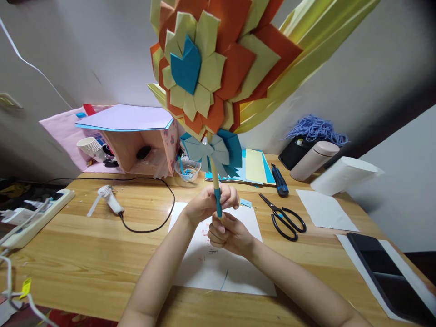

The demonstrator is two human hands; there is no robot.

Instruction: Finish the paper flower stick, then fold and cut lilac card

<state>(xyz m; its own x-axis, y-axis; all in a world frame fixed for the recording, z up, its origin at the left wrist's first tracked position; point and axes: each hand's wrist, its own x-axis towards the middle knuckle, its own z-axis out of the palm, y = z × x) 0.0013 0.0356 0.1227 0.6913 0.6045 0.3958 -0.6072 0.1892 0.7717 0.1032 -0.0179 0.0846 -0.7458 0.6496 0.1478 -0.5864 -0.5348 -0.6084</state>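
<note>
I hold a big paper flower (pixel 211 63) upright on a thin stick (pixel 215 181). Its folded petals are orange and pale yellow, with a teal piece at the centre, long yellow leaves behind and a blue-grey paper bow (pixel 213 154) under the head. My left hand (pixel 207 202) is closed round the stick where it is wrapped in teal. My right hand (pixel 228 234) is closed round the stick's lower end, just below the left. Both hands hover above a white sheet (pixel 218 263) on the wooden table (pixel 85 254).
Black scissors (pixel 284 218) and a blue utility knife (pixel 279 180) lie to the right, a glue gun (pixel 111 200) with its black cord to the left. Coloured paper sheets (pixel 255 168), a small plastic cup (pixel 188 170), a cardboard box (pixel 136 141), a power strip (pixel 30 218), a beige bottle (pixel 313 161) and a dark tablet (pixel 384 272) surround them.
</note>
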